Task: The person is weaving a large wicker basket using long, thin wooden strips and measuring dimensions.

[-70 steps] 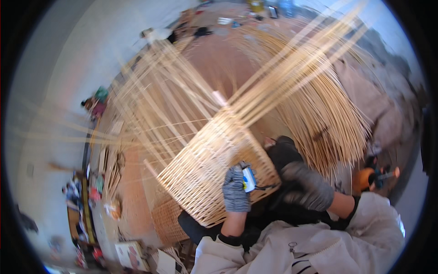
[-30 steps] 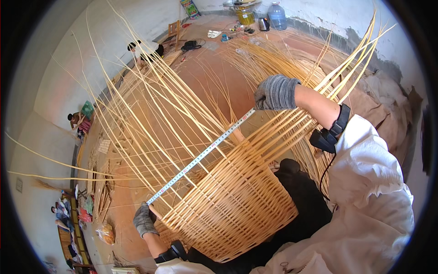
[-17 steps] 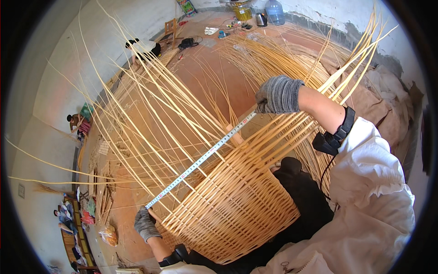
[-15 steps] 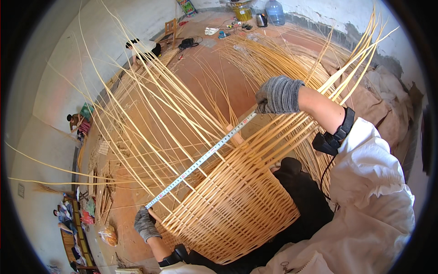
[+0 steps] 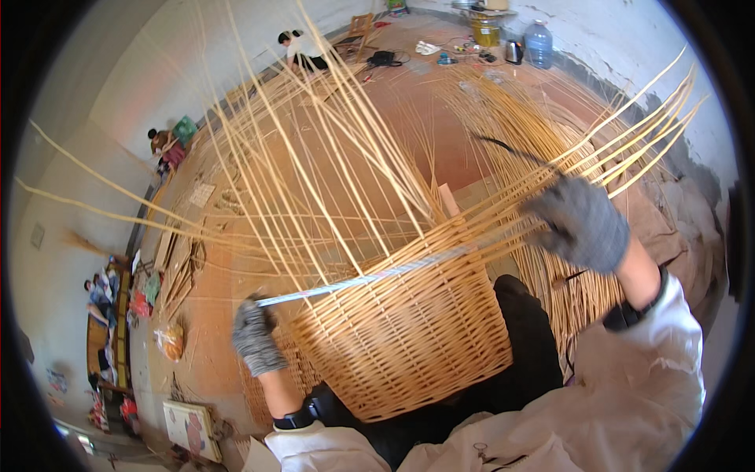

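A wicker basket (image 5: 405, 338) with a closely woven side rests against my dark-clothed lap, long pale rods rising from its far and right edges. Stretched across its upper edge is a steel tape measure (image 5: 358, 281), blurred by motion. My left hand (image 5: 258, 338), in a grey knit glove, is closed on the tape's left end beside the basket's corner. At the tape's other end is my right hand (image 5: 582, 224), gloved alike and smeared, its fingers curled toward the strip over the right-hand rods. Its palm is hidden.
Loose rods (image 5: 519, 118) lie in a large pile at the far right. Beyond stand a water jug (image 5: 538, 44), a kettle (image 5: 513, 52) and a yellow bucket (image 5: 485, 31). One person (image 5: 303, 51) bends near the far wall; others sit at the left. A dark curved strip (image 5: 511, 149) crosses the rods.
My right hand has come down and to the right, and the tape now slopes less and lies lower over the basket. The view has shifted, so the basket looks more upright.
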`<state>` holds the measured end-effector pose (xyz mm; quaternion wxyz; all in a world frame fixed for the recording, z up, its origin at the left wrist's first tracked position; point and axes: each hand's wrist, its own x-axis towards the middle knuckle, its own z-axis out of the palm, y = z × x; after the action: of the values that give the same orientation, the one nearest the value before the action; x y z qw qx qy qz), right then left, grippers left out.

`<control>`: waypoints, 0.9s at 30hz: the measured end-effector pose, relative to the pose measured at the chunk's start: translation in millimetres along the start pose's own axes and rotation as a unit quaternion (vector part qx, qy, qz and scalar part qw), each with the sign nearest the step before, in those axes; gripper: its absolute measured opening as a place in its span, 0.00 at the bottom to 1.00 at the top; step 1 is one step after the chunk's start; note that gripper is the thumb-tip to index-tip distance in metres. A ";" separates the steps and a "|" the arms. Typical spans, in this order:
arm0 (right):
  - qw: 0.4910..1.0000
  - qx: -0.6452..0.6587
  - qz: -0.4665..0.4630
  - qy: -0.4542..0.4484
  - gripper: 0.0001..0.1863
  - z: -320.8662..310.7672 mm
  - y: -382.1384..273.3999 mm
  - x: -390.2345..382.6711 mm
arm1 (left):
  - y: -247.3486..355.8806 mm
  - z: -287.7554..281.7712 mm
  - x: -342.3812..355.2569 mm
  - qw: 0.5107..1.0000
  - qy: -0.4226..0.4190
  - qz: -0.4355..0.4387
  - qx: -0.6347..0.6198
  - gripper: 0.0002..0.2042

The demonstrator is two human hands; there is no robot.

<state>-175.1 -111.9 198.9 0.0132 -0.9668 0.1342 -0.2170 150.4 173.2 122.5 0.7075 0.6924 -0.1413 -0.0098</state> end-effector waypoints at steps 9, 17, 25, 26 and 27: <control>0.810 0.327 0.366 -0.321 0.11 125.1 88.0 -316.6 | -29.2 88.3 -65.5 0.982 -0.141 0.115 0.053 0.10; 0.934 0.281 0.210 -0.064 0.11 95.6 16.8 -139.4 | -34.3 130.1 83.5 0.642 -0.277 0.370 0.612 0.19; 0.985 0.061 0.144 0.077 0.23 148.5 -35.6 50.9 | 25.9 174.8 -31.7 0.759 -0.337 0.134 0.541 0.21; 0.985 0.074 0.129 0.082 0.23 159.1 -51.0 74.5 | -9.3 171.2 -38.8 0.749 -0.265 0.076 0.602 0.23; 0.985 0.043 0.157 -0.051 0.24 161.7 -66.8 94.5 | -27.5 157.5 -35.5 0.761 -0.296 0.068 0.573 0.26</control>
<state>-7.6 -77.9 97.4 0.0956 -0.9420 0.2738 -0.1687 87.7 25.6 89.0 0.1009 0.9199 -0.3697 -0.0836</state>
